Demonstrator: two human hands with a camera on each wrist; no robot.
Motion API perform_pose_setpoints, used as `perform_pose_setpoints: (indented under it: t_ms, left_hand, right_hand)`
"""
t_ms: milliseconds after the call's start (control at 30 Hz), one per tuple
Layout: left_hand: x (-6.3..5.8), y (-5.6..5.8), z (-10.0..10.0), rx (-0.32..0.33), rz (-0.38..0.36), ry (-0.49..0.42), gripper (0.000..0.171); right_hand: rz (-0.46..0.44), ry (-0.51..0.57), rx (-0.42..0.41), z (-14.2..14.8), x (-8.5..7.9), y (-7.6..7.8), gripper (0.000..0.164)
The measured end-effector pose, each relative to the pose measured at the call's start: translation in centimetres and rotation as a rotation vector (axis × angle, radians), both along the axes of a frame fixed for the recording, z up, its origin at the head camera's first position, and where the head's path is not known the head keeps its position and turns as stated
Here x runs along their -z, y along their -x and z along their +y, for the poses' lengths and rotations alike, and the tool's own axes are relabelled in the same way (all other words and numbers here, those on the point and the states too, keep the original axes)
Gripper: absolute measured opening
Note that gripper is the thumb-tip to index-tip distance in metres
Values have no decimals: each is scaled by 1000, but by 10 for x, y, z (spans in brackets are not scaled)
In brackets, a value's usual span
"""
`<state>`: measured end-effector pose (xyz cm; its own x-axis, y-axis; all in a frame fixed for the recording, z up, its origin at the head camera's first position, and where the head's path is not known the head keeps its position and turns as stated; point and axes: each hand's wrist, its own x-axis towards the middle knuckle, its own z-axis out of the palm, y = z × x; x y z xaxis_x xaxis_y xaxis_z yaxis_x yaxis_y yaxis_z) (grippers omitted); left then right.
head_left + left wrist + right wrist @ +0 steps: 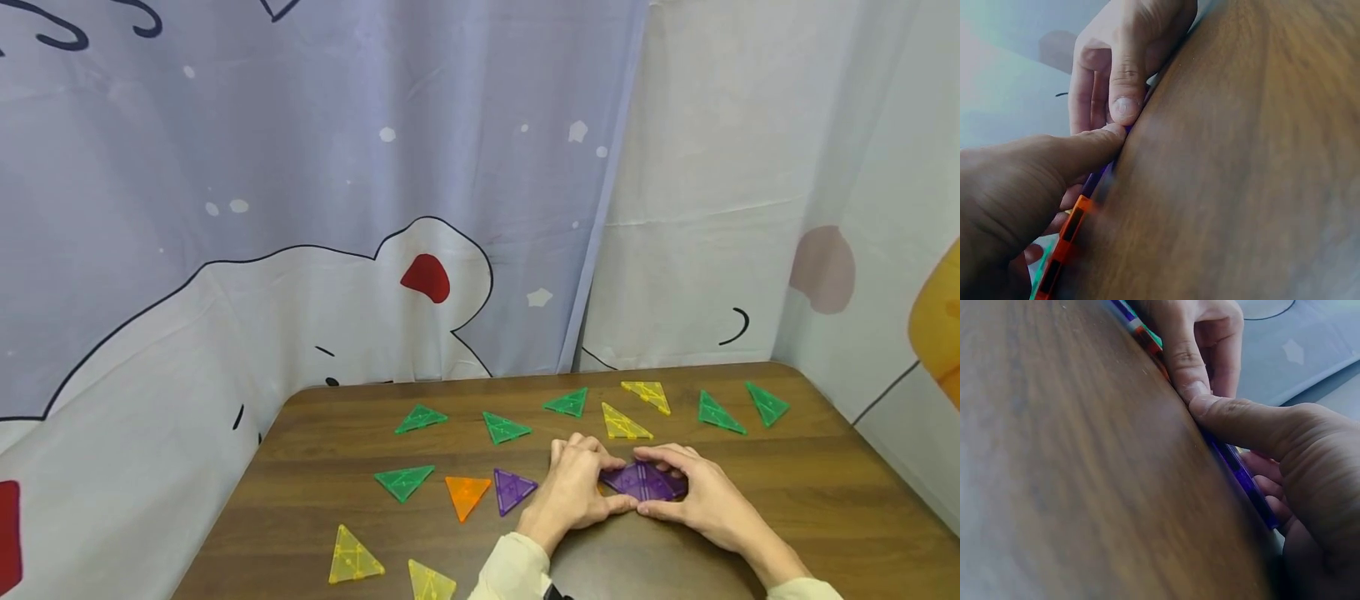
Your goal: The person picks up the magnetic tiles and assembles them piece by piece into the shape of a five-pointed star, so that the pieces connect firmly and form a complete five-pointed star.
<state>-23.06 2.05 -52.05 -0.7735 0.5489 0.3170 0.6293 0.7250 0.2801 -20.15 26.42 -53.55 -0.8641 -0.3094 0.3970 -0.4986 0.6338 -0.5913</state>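
Observation:
Purple triangular magnetic tiles (pixel 643 482) lie edge to edge on the table between both hands. My left hand (pixel 576 486) holds their left side, thumb in front and fingers behind. From the right, my right hand (pixel 697 492) grips the same tiles between thumb and fingers. The two thumbs meet at the near edge. A sliver of orange shows beside the left fingers, mostly hidden. In the right wrist view the purple tile edge (pixel 1244 478) runs flat along the wood under the right hand (pixel 1297 437). An orange tile (pixel 1071 228) stands out below the left thumb in the left wrist view.
Left of the hands lie a loose purple triangle (pixel 513 491), an orange triangle (pixel 467 496) and a green one (pixel 405 481). Yellow triangles (pixel 352 557) sit near the front left. Several green and yellow triangles (pixel 624 423) spread along the back. A printed curtain (pixel 450 167) hangs behind the table.

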Motion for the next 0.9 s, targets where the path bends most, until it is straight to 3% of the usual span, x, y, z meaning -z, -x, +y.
perform_pose_setpoints:
  t_ms: [267,567,733,900]
  left_hand:
    - [-12,-2,-7,-7,58,36,65]
    - [-36,4,-39,-48,31,-131,63]
    - [-37,7,-66,-45,4,-228,55]
    - [-33,6,-82,-61,-47,-215,49]
  right_hand:
    - [-14,14,4,-1,0,-1,70]
    - [-32,9,31,1,-2,0,72]
    - [-40,3,38,1,-3,-1,72]
    - [-44,0,51,1,-3,-1,71]
